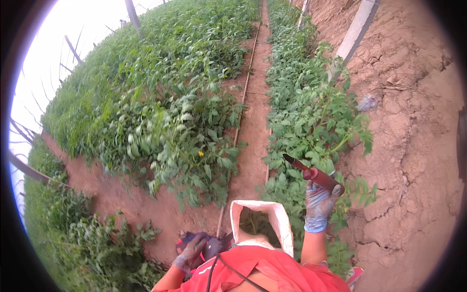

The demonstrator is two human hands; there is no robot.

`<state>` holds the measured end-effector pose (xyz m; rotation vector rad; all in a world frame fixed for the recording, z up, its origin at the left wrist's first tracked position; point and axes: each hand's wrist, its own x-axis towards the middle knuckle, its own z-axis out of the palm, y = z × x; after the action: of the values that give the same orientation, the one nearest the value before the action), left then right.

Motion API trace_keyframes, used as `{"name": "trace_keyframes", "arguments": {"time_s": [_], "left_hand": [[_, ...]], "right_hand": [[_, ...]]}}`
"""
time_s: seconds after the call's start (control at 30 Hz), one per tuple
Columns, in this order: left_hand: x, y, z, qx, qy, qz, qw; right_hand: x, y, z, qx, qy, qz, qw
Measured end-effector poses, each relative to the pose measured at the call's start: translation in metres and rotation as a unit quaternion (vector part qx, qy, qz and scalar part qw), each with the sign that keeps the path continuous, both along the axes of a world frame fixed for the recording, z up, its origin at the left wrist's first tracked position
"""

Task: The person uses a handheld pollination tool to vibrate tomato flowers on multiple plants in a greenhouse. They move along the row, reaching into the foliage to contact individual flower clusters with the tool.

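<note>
My right hand (321,199), in a thin bluish disposable glove, is closed around a dark red handheld tool (321,178) with a narrow black tip that points up and left over the plants. Gloved too, my left hand (192,250) is low at the left of my waist, beside a dark bundle with red parts (211,248); whether it grips anything I cannot tell. In front of my red shirt hangs a white open-topped bag (284,222) with some green plant matter visible in it. Tomato plants (288,197) stand just beyond the bag.
Dense leafy rows (146,91) fill the left, one plant bearing a yellow flower (200,153). Thin pipes (239,124) run along a narrow soil path (255,127). A concrete post (354,34) leans beside the cracked earth bank (408,146) at right, where crumpled plastic (367,103) lies.
</note>
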<state>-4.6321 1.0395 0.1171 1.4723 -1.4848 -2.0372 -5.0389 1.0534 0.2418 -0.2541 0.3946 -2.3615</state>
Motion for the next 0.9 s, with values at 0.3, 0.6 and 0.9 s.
{"name": "trace_keyframes", "arguments": {"time_s": [0.3, 0.6, 0.9], "left_hand": [[-0.263, -0.340, 0.071, -0.175, 0.180, -0.049, 0.967], [-0.390, -0.553, 0.066, -0.164, 0.052, -0.043, 0.984], [-0.516, -0.733, 0.095, 0.056, 0.127, -0.044, 0.989]], "right_hand": [[-0.128, -0.205, -0.014, 0.010, -0.030, 0.014, 0.999], [-0.295, -0.480, -0.002, 0.003, -0.066, 0.015, 0.998], [-0.421, -0.732, -0.009, 0.010, -0.017, 0.055, 0.998]]}}
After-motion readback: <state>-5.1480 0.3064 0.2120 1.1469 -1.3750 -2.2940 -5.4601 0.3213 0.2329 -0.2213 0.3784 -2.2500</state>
